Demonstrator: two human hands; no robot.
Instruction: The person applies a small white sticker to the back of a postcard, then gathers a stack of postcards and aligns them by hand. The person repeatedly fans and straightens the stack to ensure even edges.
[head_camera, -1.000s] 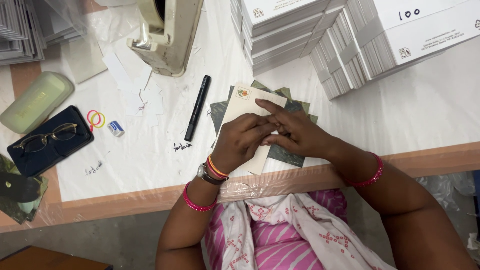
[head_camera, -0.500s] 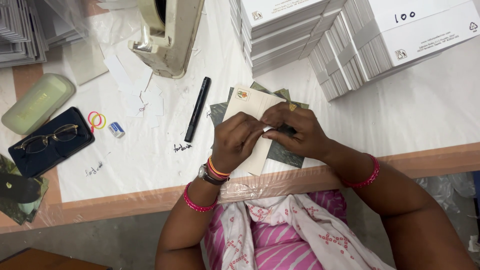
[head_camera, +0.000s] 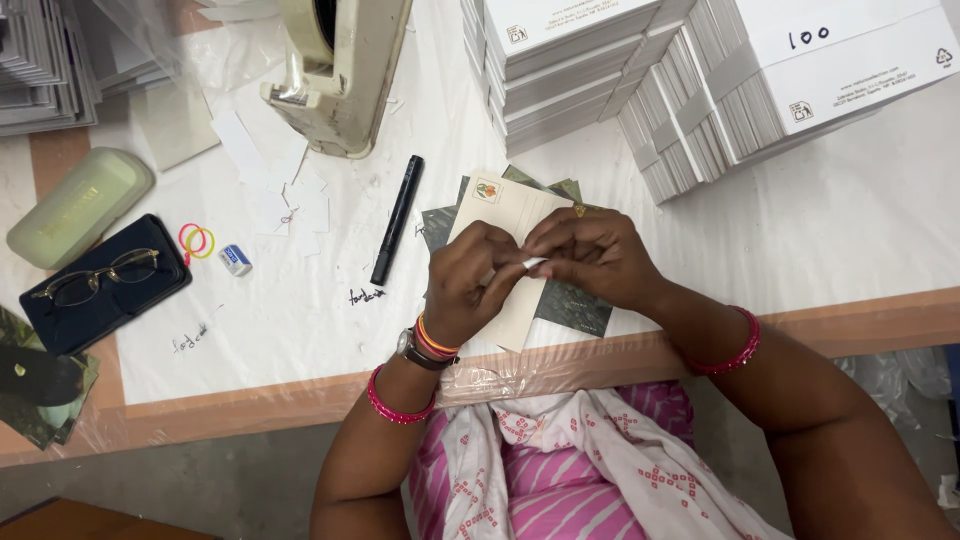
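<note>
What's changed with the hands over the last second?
Both hands have lifted slightly off the cream card. The left hand and right hand now pinch a small white strip between their fingertips, which showed only half a second ago. The card stack, black marker and glasses stayed put.

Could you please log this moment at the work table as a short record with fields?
left hand: left hand pinches a small white slip over the cards
right hand: right hand grips the same slip from the other side
under the hands: cream card on top of dark green cards
left of cards: black marker, capped, lying on the table
far left: glasses on a dark case, pale green case
top: banded white card stacks, beige tape dispenser
</note>
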